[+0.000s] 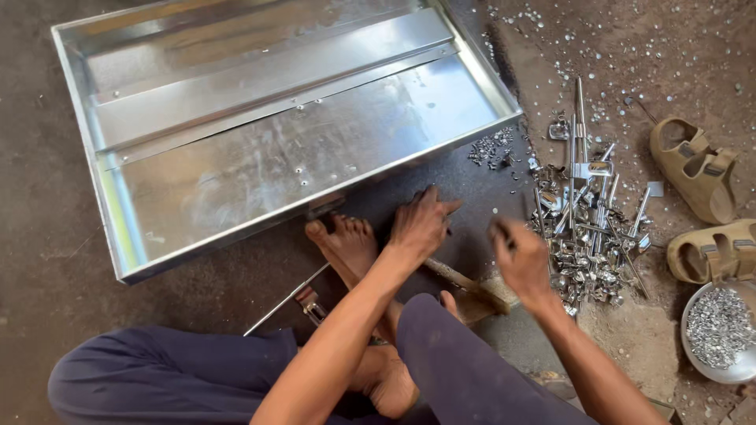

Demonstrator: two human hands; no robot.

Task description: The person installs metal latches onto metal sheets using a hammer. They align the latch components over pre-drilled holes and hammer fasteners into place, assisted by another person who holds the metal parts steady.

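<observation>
Hammer lies on the dark floor between the person's knees and hands, its wooden handle slanting toward the lower right, close under both wrists and touched by neither. Just beyond it, the left hand rests palm down with fingers spread flat on the floor, beside a bare foot whose toes reach toward the tray's front rim. The right hand hovers a little to the right, blurred, its fingers curled in narrow; whether they pinch anything I cannot tell. Right beside that hand sits a pile of shiny metal clasps and rods. At the far right edge stand a bowl of small rivets and a pair of tan sandals. Farther off, a large galvanised sheet-metal tray lies on the floor, slightly askew, with loose rivets scattered near its right corner.
</observation>
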